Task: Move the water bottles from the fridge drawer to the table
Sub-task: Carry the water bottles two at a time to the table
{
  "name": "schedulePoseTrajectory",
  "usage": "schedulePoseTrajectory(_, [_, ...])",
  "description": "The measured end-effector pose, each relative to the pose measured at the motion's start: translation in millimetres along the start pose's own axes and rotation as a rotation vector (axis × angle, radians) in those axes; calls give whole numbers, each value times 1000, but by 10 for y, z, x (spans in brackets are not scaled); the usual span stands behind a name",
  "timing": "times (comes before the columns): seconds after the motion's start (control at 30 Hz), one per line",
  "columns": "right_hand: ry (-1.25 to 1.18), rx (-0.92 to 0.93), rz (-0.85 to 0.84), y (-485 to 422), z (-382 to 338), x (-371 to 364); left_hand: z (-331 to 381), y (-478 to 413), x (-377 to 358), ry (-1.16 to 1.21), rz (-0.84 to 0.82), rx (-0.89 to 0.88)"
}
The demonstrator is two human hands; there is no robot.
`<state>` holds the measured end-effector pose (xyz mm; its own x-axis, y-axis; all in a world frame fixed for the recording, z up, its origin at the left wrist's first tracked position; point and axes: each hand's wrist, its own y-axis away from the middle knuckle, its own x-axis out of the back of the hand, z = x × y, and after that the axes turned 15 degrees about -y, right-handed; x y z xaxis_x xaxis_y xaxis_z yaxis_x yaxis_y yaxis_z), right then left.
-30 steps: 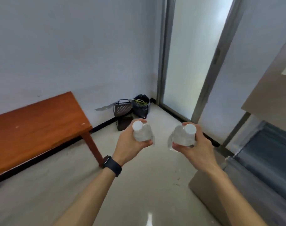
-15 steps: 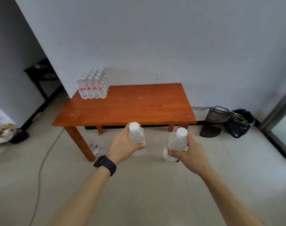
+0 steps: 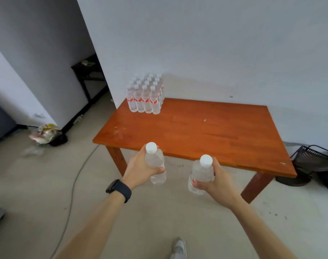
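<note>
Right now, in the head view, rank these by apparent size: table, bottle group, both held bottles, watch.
1. Table
2. Bottle group, even though it stands farther off
3. Left bottle and right bottle: they look alike, so no ranking between them
4. Watch

The left bottle (image 3: 156,162) and right bottle (image 3: 200,174) are clear with white caps. Behind the left hand's (image 3: 138,171) grip sits a black watch (image 3: 120,189). Beyond both grips the table (image 3: 206,131) is orange-brown woodgrain, its bottle pack (image 3: 145,99) clear, white-capped, red-labelled.
</note>
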<state>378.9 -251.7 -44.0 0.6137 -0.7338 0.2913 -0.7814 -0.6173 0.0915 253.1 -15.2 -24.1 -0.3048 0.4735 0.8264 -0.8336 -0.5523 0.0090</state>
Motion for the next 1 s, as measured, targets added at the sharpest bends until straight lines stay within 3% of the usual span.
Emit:
schedulePoseTrajectory(0.63, [89, -97, -135, -3368, -286, -1606, -1910, -3073, 500, 14, -72, 218])
schedulePoseTrajectory(1.0, [97, -251, -63, -5258, -455, -3057, -3175, -4875, 823, 43, -219, 202])
